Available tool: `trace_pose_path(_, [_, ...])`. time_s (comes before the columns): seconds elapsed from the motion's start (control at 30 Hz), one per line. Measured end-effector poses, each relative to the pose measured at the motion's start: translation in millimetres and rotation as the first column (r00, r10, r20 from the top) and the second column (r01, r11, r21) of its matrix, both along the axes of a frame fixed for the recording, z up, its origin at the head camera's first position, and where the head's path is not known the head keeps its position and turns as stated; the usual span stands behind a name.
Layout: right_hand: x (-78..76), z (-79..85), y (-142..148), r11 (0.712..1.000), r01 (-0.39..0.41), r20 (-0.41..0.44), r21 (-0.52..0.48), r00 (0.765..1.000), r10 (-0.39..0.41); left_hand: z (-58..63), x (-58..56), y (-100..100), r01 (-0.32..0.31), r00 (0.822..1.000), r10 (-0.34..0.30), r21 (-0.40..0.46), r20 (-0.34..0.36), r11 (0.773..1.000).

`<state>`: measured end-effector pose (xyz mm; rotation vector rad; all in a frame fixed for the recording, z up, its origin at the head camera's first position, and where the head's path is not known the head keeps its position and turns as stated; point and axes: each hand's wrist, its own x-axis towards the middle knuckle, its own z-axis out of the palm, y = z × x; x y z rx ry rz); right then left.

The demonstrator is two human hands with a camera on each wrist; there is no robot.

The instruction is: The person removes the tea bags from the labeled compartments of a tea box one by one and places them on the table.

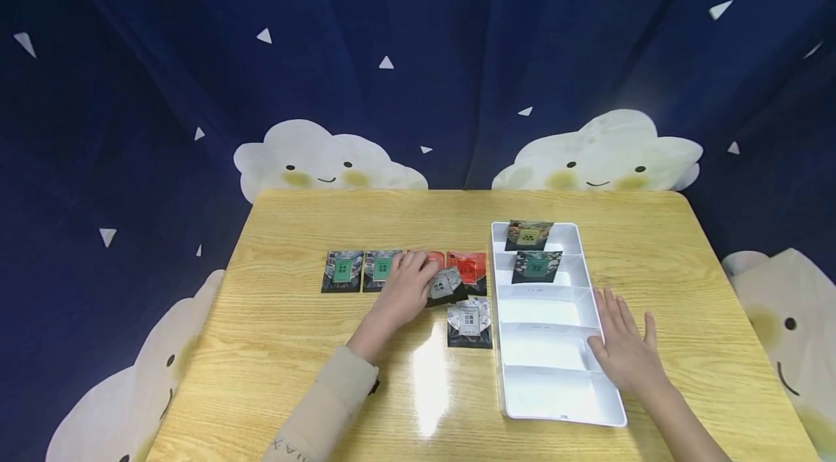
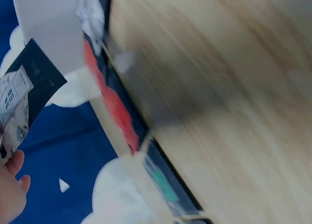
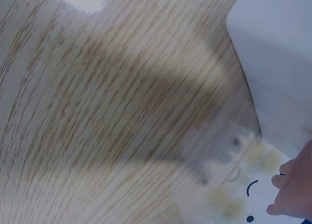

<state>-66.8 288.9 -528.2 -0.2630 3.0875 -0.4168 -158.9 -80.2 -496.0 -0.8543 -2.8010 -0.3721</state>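
Observation:
My left hand (image 1: 408,288) pinches a black sachet with a grey label (image 1: 445,286), held tilted over the row on the table. In the left wrist view, fingertips grip one edge of this sachet (image 2: 36,82). Beneath and beside it lie two red-labelled sachets (image 1: 467,272), one partly covered by the hand. Two green-labelled sachets (image 1: 342,271) lie to the left, and a white-labelled sachet (image 1: 469,323) lies nearer the front. My right hand (image 1: 625,346), fingers spread, rests at the right rim of a white divided box (image 1: 562,400).
In the box's back compartment stands a yellow-labelled sachet (image 1: 529,235), with a green-labelled sachet (image 1: 537,267) in the compartment in front of it. Low dividers cross the box. A dark blue curtain (image 1: 457,85) with clouds hangs behind the wooden table (image 1: 287,346).

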Motion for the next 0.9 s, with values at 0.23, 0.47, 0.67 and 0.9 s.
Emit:
trace_pose_path(0.23, [0.3,1.1,-0.5,1.0,0.003,0.008,-0.002,1.0,-0.003,-9.6,2.3,-18.2,0.006,0.997,-0.002,-0.048,0.082,0.999])
trace_pose_path(0.47, [0.1,1.0,-0.9,1.0,0.007,0.021,0.0,1.0,-0.007,-22.2,0.8,-27.5,0.062,0.989,-0.044,-0.126,0.141,0.99])
trace_pose_path(0.67, [1.2,2.3,-1.9,1.0,0.0,0.003,-0.006,1.0,0.0,-34.0,-1.7,-29.8,0.083,0.976,-0.041,-0.19,0.214,0.978])
trace_pose_path(0.9, [0.9,2.0,-1.7,1.0,0.003,0.006,-0.006,1.0,-0.003,-51.0,1.9,-24.4,0.026,0.973,0.024,-0.217,0.228,0.976])
